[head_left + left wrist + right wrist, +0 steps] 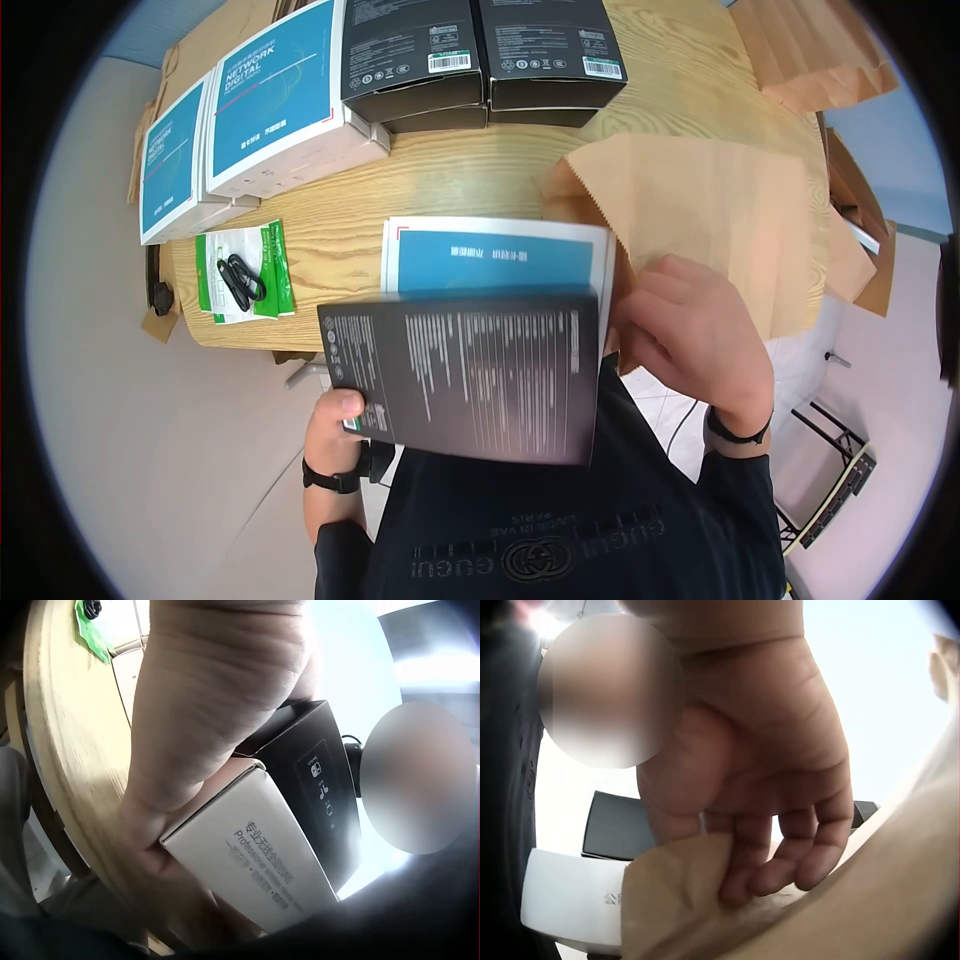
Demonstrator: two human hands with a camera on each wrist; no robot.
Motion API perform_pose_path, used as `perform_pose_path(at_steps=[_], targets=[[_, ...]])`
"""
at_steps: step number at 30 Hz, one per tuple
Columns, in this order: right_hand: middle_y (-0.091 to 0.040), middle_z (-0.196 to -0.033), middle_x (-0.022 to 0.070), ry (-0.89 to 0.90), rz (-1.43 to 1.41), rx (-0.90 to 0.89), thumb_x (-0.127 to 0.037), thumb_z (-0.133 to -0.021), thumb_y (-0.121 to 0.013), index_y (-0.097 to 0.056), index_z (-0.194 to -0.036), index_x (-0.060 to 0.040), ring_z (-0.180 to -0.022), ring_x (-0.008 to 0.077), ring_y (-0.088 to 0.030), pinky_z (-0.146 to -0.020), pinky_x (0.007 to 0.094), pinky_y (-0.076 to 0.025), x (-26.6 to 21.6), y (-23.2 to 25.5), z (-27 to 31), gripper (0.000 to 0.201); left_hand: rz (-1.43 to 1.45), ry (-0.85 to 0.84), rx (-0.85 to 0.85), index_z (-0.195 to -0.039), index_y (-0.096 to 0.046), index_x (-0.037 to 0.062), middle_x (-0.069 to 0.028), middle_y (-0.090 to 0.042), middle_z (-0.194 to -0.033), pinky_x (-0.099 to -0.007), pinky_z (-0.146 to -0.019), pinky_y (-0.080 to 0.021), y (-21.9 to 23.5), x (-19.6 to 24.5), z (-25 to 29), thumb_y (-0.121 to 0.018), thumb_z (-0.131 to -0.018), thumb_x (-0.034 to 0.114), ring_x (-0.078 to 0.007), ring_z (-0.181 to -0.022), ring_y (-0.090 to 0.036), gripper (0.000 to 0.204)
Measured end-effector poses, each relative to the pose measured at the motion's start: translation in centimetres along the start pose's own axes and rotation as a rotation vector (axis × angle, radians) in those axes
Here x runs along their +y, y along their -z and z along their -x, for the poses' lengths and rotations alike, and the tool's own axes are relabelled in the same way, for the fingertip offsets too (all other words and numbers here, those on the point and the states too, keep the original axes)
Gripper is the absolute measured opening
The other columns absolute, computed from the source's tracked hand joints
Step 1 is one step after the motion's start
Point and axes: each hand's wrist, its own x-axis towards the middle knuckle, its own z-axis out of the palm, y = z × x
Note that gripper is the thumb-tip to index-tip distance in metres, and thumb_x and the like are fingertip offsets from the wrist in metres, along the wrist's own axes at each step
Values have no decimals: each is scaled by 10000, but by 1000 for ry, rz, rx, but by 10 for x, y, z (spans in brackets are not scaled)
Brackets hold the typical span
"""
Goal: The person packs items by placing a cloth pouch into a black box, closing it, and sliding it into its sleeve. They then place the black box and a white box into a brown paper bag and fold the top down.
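My left hand point(338, 418) grips a black box point(465, 385) and a white box with a blue face point(490, 258) together, its thumb lying over the black box's left end. In the left wrist view, the white box's printed side point(251, 851) lies against the black box point(319, 780). On the other side, my right hand point(700, 335) pinches the edge of a brown paper bag point(715, 220) by its mouth. The bag's serrated rim overlaps the right end of the white box. In the right wrist view, the fingers curl over the bag's paper point(679, 889).
Two black boxes point(410, 55) stand at the back of the wooden table point(450, 175), beside blue-faced white boxes point(270, 90). Green-and-white packets point(280, 270) with a coiled black cable point(240, 280) lie at the left. Another paper bag point(810, 50) sits at the back right.
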Motion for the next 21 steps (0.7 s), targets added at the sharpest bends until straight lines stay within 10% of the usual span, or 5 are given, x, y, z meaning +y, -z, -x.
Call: perform_pose_path(at_steps=[21], targets=[[-578,-892,56,217,-60,-102,-25,-663,-708,-724,-892,-84,-847,307,-547,-715,395,-488,2,15,0,237,-240,-162,8,-1429,-504,-10,-129,-645,-1318,-394,-1025,-524,-26,-10,-41,-764,-818,272,-250,-1193,-651,722]])
